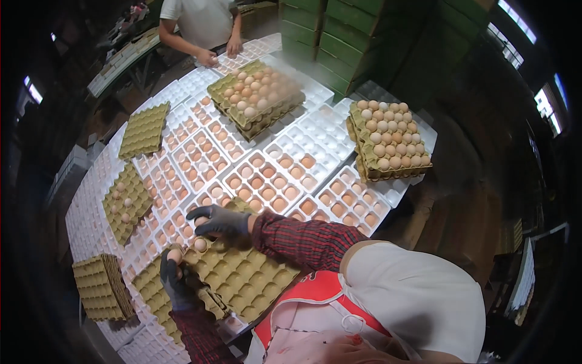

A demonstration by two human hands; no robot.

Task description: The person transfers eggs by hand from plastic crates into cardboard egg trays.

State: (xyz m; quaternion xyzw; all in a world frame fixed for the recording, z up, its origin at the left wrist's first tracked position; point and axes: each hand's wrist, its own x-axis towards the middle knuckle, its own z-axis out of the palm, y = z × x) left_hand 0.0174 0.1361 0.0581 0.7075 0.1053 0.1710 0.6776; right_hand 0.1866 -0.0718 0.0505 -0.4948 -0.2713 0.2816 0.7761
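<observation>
My right hand (218,221), in a dark grey glove, has its fingers around an egg (200,221) above the left edge of a mostly bare pulp egg tray (245,277). One egg (200,245) lies at that tray's upper left corner. Below and to the left, my left hand (175,277), gloved too, holds an egg (174,256) at its fingertips; a second egg shows partly under it. Another pulp tray (154,291) lies partly beneath this hand. White foam trays (261,182) with brown and pale eggs spread beyond both hands.
Full egg stacks stand on pulp trays at the far middle (254,125) and right (391,175). Bare pulp trays (144,129) and a leaning tray stack (102,286) are at left. Across the table stands a person (200,22), near green boxes (341,50).
</observation>
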